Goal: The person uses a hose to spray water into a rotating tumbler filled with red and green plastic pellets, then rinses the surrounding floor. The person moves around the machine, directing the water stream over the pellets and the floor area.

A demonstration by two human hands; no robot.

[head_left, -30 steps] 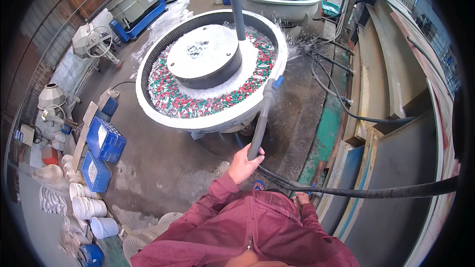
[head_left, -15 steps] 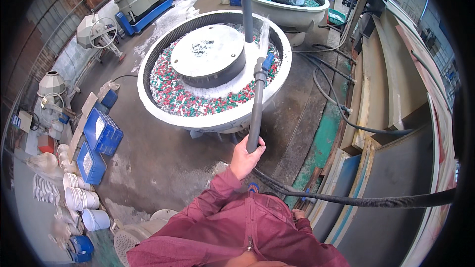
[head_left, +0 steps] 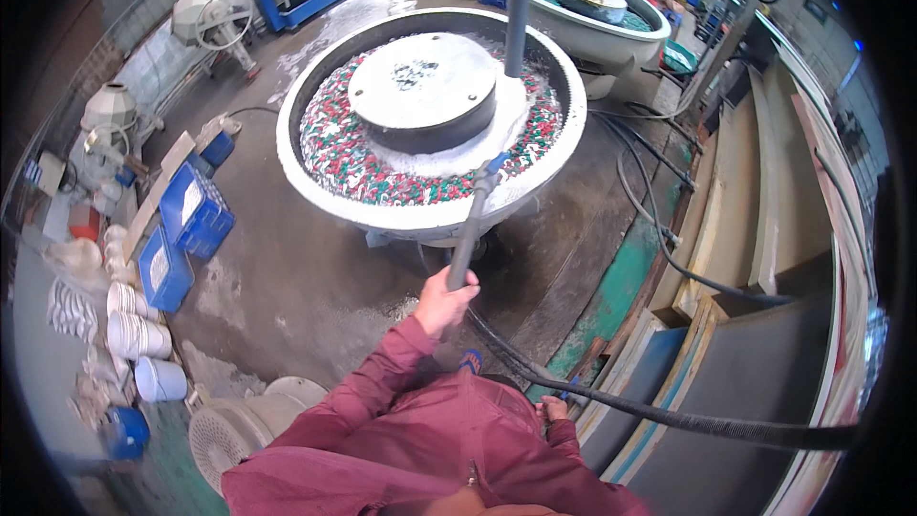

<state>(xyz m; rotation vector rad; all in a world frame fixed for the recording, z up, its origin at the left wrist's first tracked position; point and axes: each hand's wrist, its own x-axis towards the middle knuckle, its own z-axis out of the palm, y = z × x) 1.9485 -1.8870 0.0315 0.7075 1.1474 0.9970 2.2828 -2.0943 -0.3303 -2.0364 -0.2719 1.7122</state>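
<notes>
My left hand (head_left: 445, 303) is closed around the lower end of a grey pipe wand (head_left: 469, 234) with a blue valve near its tip. The wand tilts away from me, its tip over the near rim of a large round white-rimmed tub (head_left: 330, 203). Small red, green and white pieces (head_left: 358, 175) fill the tub's ring-shaped trough, with white foam around a raised round centre cover (head_left: 420, 76). My right hand (head_left: 552, 409) is low by my right side, fingers curled, near a thick black hose (head_left: 659, 413); what it holds, if anything, I cannot make out.
A grey post (head_left: 518, 10) rises at the tub's far right. A second tub (head_left: 611, 38) stands behind. Blue crates (head_left: 196, 215) and white buckets (head_left: 160, 379) line the left. Leaning boards (head_left: 726, 392) fill the right, with hoses (head_left: 645, 186) across the floor. A perforated drum (head_left: 229, 435) sits near my left.
The wand's tip has dropped from over the trough to the near rim, and my left hand has shifted slightly left. The water jet seen earlier at its tip no longer shows clearly. My view has turned.
</notes>
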